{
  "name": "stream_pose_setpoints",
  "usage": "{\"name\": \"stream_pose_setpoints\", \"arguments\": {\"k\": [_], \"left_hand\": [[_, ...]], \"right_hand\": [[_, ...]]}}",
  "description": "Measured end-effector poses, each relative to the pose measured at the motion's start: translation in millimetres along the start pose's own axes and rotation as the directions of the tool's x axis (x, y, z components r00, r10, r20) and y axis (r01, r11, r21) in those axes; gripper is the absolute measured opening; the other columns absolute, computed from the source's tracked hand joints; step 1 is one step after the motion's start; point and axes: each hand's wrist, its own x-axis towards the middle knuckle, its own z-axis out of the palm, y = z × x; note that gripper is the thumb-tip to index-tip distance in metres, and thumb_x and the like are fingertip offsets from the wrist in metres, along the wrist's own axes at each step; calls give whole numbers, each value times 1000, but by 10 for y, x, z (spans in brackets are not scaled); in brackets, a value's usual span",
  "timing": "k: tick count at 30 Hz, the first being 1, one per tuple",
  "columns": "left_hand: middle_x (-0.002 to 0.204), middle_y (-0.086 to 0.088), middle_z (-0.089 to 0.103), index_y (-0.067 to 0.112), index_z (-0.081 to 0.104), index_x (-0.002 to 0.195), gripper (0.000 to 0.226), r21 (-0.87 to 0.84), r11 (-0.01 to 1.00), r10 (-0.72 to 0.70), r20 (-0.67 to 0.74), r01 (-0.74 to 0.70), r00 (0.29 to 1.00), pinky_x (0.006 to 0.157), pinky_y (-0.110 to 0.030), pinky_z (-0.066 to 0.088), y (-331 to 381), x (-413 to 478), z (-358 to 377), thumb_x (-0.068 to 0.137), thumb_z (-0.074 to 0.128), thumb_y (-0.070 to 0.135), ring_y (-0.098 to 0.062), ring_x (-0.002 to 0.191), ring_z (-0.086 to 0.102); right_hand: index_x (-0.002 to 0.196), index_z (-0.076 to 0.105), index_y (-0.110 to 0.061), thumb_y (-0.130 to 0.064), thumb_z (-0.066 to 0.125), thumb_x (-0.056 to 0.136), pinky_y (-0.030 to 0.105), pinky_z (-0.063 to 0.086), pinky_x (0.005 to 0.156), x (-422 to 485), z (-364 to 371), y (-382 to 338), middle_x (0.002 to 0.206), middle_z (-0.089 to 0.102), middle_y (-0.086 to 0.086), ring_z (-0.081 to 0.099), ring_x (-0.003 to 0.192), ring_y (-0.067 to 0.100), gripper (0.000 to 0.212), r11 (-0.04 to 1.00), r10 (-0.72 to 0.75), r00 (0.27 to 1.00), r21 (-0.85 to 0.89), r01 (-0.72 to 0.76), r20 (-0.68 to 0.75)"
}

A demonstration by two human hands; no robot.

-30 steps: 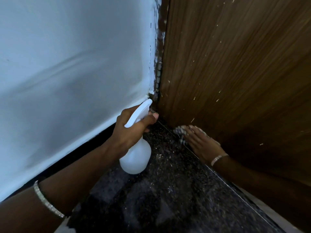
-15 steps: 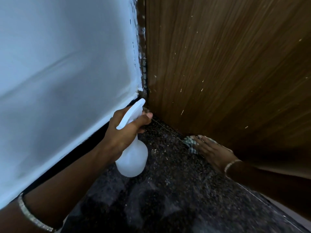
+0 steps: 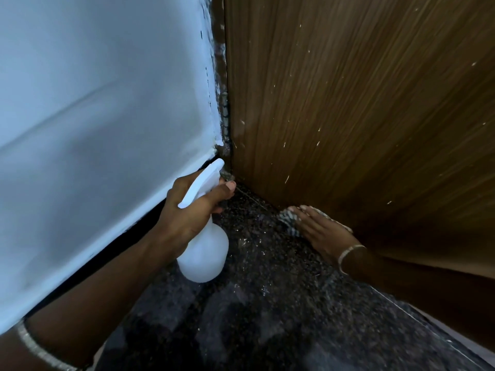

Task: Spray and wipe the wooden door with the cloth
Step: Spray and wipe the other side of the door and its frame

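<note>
at the foot of the wooden door, the fingers of the right hand lay straight and close together. they pressed the striped cloth flat against the lowest strip of the panel, where it met the dark speckled floor. only a small fold of cloth showed beyond the fingertips; the rest was hidden under the palm.

change over the last second: the right hand first slid along the bottom edge away from the corner, then came back a little toward it. the contact did not appear to break. judged from this, a back-and-forth wiping stroke on the lower edge was in progress.

the left hand had kept its place close to the corner. its fingers were curled round the neck of the white spray bottle, with one fingertip lying over the front of the head. the nozzle pointed at the joint between the door and the white wall. whether the trigger was squeezed could not be told, and no mist was visible.

meaning for the task: pale flecks were scattered over the door face above the cloth, so much of the panel probably still needed spraying and wiping. the bottle was held ready for the next application.
</note>
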Motion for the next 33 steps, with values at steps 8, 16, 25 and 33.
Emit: {"name": "stream_pose_setpoints", "arguments": {"k": [8, 16, 25, 33], "left_hand": [[87, -10, 75, 20, 74, 80, 14, 31, 999, 23, 30, -24, 999, 76, -44, 62, 12, -79, -72, 78, 81, 31, -26, 90, 73], [81, 0, 76, 36, 76, 77, 15, 33, 999, 22, -1, -22, 1000, 62, -31, 55, -33, -31, -96, 66, 81, 45, -22, 86, 74], [90, -14, 73, 12, 72, 85, 17, 42, 999, 21, 22, -22, 1000, 63, -25, 55, -37, -41, -99, 83, 80, 27, -21, 83, 71], [90, -12, 74, 12, 73, 86, 12, 33, 999, -1, 39, 0, 999, 63, -25, 54, 6, -119, 22, 84, 79, 23, -16, 81, 72]], "right_hand": [[160, -16, -5, -41, 30, 109, 54, -43, 106, -262, 224, -145, 162, -33, 24, -41, 144, 45, 78, 974, 19, 991, 222, -48, 129], [162, 0, 0, -36, 13, 113, 63, -22, 113, 1022, -544, 163, 171, -9, 22, -9, 158, 40, 62, 999, 39, 997, -23, -41, -64], [162, -2, -4, -45, 27, 110, 60, -45, 100, 434, -95, 2, 162, -29, 24, -27, 152, 39, 72, 993, 113, 993, 50, -112, -25], [161, 18, -7, -30, 43, 96, 49, -20, 126, -486, 541, -208, 170, 4, 18, -19, 157, 38, 73, 1000, -29, 979, -4, 29, -202]]}}
